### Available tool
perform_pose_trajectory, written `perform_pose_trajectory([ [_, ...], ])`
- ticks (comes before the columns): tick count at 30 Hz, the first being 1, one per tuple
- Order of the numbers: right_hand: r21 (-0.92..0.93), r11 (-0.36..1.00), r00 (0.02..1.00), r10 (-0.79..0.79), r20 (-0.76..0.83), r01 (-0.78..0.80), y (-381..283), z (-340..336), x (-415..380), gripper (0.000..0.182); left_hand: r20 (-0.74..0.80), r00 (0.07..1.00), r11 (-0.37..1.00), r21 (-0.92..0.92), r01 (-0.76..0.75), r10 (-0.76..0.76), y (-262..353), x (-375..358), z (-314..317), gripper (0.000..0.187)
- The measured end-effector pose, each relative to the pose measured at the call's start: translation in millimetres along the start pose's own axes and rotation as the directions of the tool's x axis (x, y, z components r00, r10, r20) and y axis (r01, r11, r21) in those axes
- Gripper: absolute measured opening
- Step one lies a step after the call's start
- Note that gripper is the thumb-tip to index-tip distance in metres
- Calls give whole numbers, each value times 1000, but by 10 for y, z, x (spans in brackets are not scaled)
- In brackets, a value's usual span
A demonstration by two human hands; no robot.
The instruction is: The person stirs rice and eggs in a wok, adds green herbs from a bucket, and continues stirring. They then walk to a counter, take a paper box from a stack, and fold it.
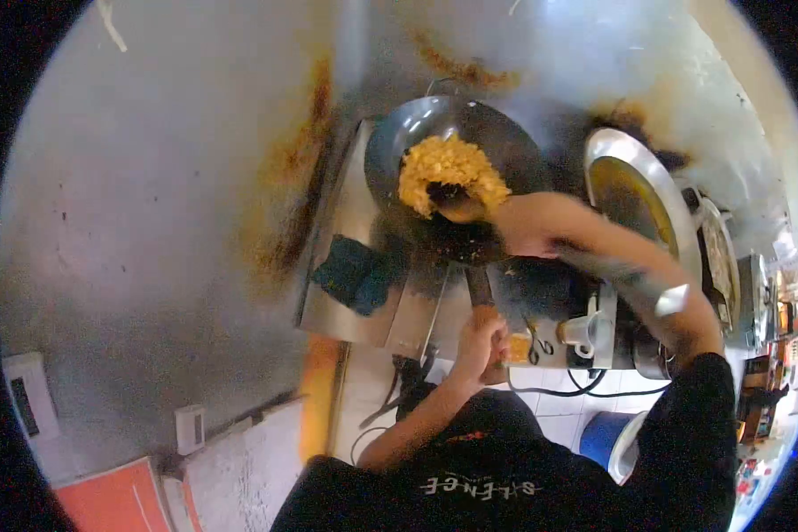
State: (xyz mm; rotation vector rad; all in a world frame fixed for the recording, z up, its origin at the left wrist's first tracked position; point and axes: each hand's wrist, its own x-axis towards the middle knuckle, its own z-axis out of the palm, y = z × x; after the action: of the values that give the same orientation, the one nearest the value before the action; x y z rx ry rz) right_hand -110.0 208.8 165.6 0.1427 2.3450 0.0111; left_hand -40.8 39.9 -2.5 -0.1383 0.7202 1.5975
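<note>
My left hand is closed round the handle of a dark wok, below the pan. Over the wok's lower right rim, my right hand is blurred and closed on a cooking utensil, whose head lies in the food. Yellow-orange fried rice is heaped in the middle of the wok, with a dark gap near the utensil. The utensil's grip is mostly hidden by my right hand.
A dark cloth lies on the steel counter left of the wok. Right stand a large metal pan and a white cup. Scissors and a black cable are near the front edge. A blue bucket stands below.
</note>
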Motion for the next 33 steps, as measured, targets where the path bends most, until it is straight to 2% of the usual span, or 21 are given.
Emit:
perform_pose_trajectory([
  [2,87,996,999,36,-11,-35,171,291,144,11,-76,995,996,-57,62,-66,28,-62,90,11],
  [3,126,986,957,135,-257,-106,44,472,331,11,-85,994,996,-60,70,-75,-46,-64,241,12],
  [4,184,966,829,251,-500,-182,-2,625,457,11,-75,994,997,-40,70,-73,-49,-83,378,12],
  [6,-214,977,871,-87,-483,-20,11,895,653,12,-125,991,988,154,-31,51,172,-170,373,17],
  [7,104,995,957,30,-289,0,-119,540,175,12,-78,997,988,153,18,-6,242,-123,177,17],
  [8,202,976,934,148,-325,-85,-62,621,154,12,-44,997,987,142,69,-63,226,-151,55,17],
  [9,306,939,896,264,-356,-155,-3,701,137,12,-150,986,980,173,98,-72,194,-204,186,14],
  [10,310,941,826,281,-488,-137,80,769,236,12,-191,979,982,157,105,-74,74,-231,231,12],
  [12,50,999,884,30,-467,-8,429,639,333,13,-223,973,982,162,99,-62,-37,-131,346,10],
  [13,-98,992,899,-116,-422,82,568,489,399,15,-172,985,971,234,44,-4,8,-127,230,12],
  [14,82,996,998,41,-55,-36,558,85,0,26,-164,983,982,156,108,-82,123,-252,156,12],
  [16,473,877,932,-97,349,-86,718,-304,-519,33,-129,978,986,8,168,-166,343,-382,66,15],
  [17,427,895,917,-55,396,-131,500,-451,-734,29,-97,981,985,-60,160,-165,387,-361,10,18],
  [19,-139,916,793,396,464,-376,416,138,115,27,-99,983,986,43,162,-157,320,-276,21,17],
  [21,-206,867,760,497,418,-454,429,369,130,27,-98,986,984,104,146,-136,59,-241,298,17],
  [23,223,911,900,256,353,-347,346,11,-290,28,-128,988,990,108,94,-80,-65,-162,493,18],
  [25,544,829,983,39,180,-132,255,-518,-525,30,-110,991,986,144,89,-73,14,-161,423,18],
  [26,521,841,939,-48,341,-146,258,-599,-621,29,-104,993,983,166,81,-65,53,-139,392,18],
  [28,481,877,952,-164,259,20,330,-294,-217,30,-202,978,975,222,-7,53,-226,43,563,20],
  [30,521,853,1000,12,26,-24,499,72,275,30,-190,979,985,164,-43,75,-472,164,747,23],
  [33,613,787,993,3,-117,70,761,-112,-5,28,-144,989,983,181,16,11,-263,12,597,20],
])
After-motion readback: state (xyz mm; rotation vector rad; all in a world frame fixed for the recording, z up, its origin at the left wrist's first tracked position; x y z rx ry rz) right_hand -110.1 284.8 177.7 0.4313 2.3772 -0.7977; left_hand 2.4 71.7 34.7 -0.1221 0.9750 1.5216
